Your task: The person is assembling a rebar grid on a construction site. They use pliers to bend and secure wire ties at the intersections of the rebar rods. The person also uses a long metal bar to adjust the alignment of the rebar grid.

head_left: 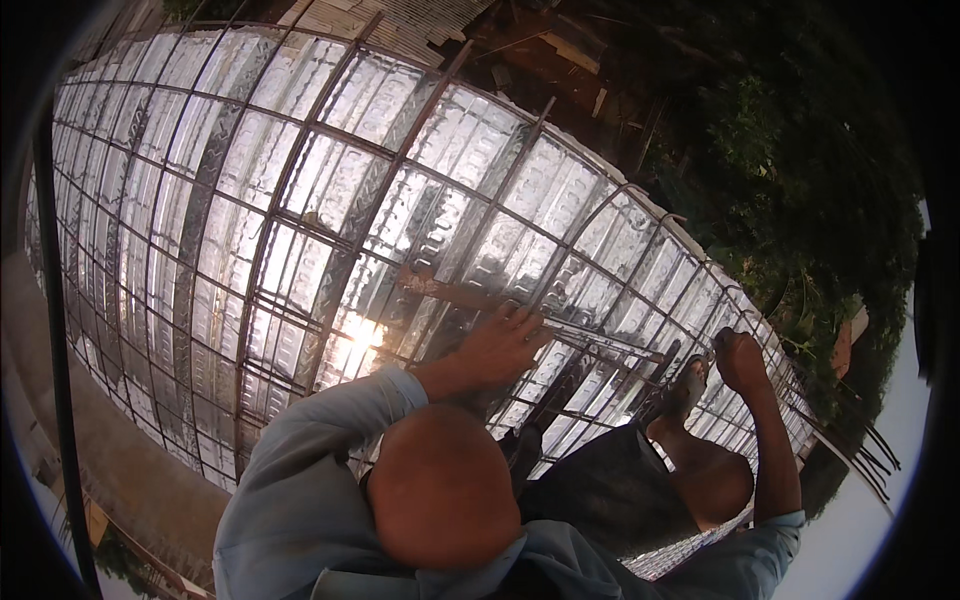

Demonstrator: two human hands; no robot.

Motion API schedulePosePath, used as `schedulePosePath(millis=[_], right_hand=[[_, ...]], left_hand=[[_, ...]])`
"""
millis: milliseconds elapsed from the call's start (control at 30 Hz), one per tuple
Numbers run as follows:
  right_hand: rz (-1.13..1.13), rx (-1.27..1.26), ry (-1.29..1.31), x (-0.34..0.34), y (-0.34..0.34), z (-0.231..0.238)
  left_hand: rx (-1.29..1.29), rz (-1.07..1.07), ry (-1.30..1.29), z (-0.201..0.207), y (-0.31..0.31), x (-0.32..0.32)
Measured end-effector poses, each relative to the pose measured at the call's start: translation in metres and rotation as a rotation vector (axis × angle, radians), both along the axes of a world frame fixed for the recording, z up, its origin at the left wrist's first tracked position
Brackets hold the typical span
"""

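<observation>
My left hand (497, 350) rests low over a grid of steel reinforcing bars (350, 245), its fingers bent over the near end of a light metal bar (605, 343). That bar reaches right toward my foot (684, 395). A flat brownish strip (447, 290) runs up to the fingers from the left; whether it joins the bar I cannot tell. Farther right, my right hand (741, 362) is closed in a fist at the grid's edge. Something dark shows at its fingers, too small to name. Under the bars lie shiny ribbed metal sheets (290, 165).
I am crouched on the grid, knees bent. Bent bar ends (675, 217) stick out along its far right edge, with trees (760, 130) beyond. More bars (880, 455) jut out at the right. A dark upright pole (60, 350) stands left, beside a concrete-coloured ledge (130, 465).
</observation>
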State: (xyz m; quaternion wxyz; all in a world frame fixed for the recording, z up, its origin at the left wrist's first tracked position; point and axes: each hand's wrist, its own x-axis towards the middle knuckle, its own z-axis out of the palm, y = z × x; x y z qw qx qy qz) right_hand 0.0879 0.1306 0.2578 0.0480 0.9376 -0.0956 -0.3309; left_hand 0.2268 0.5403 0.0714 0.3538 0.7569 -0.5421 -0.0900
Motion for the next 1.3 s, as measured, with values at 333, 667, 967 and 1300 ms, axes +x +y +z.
schedulePosePath(millis=[333,667,967,1300], right_hand=[[-0.165,-0.024,-0.042,-0.029,0.01,0.02],[-0.303,0.04,-0.041,-0.024,0.015,0.009],[-0.232,-0.215,-0.165,-0.011,-0.014,0.07],[-0.013,-0.348,-0.13,0.059,-0.053,0.131]], left_hand=[[0.178,-0.142,-0.188,-0.04,-0.017,0.008],[0.277,-0.197,-0.191,-0.038,0.007,0.015],[0.308,0.217,0.084,-0.007,0.148,0.064],[0.353,0.514,0.03,0.006,0.224,0.067]])
